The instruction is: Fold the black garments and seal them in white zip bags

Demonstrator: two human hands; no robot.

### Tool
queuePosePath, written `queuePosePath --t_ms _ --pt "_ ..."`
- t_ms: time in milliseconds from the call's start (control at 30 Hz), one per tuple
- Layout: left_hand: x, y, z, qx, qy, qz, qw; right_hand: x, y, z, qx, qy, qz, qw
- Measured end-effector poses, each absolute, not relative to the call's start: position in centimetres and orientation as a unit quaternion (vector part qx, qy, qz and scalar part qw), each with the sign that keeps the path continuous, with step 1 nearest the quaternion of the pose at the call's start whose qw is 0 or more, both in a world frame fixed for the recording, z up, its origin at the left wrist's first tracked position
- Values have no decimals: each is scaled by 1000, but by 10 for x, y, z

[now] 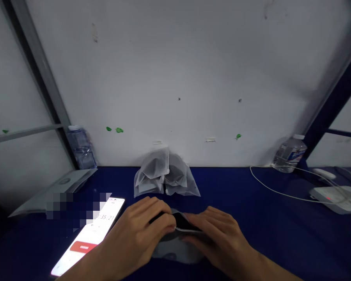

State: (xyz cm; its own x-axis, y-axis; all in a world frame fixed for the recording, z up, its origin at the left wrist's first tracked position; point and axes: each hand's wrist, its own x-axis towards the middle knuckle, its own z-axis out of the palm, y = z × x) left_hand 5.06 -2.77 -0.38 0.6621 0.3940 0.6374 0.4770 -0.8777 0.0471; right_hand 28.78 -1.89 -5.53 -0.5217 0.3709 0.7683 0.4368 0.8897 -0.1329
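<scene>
My left hand (140,230) and my right hand (219,232) meet over a dark item in a translucent plastic pouch (179,226) on the blue table (251,230). Both hands have fingers curled and pinched on the pouch's upper edge. The pouch's lower part (178,253) lies flat on the table beneath my hands. A pile of similar frosted pouches with dark contents (165,175) leans against the white wall just behind my hands.
A phone (90,238) showing a timer lies left of my left hand. A plastic bottle (82,147) and a grey flat sheet (55,191) stand at the back left. Another bottle (289,154), a white cable (275,189) and a white power strip (336,197) are at the right.
</scene>
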Motion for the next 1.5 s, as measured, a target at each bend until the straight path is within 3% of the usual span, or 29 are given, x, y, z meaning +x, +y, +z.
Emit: queuePosePath --t_ms 300,600,833,1133,1500 --pt "48 -26 -5 -919 -233 -313 50 282 -18 -52 -235 -866 -18 440" --pt "48 -33 -4 -863 -360 -333 -119 278 -20 -52 -259 -864 -5 432" --pt "42 -29 3 -834 -404 -329 -182 278 -20 -53 -258 -868 5 423" --pt "42 -23 7 -820 -419 -343 -185 279 -20 -52 -267 -861 15 432" --pt "40 -20 1 -875 -326 -326 -149 280 -19 -53 -270 -860 -3 432"
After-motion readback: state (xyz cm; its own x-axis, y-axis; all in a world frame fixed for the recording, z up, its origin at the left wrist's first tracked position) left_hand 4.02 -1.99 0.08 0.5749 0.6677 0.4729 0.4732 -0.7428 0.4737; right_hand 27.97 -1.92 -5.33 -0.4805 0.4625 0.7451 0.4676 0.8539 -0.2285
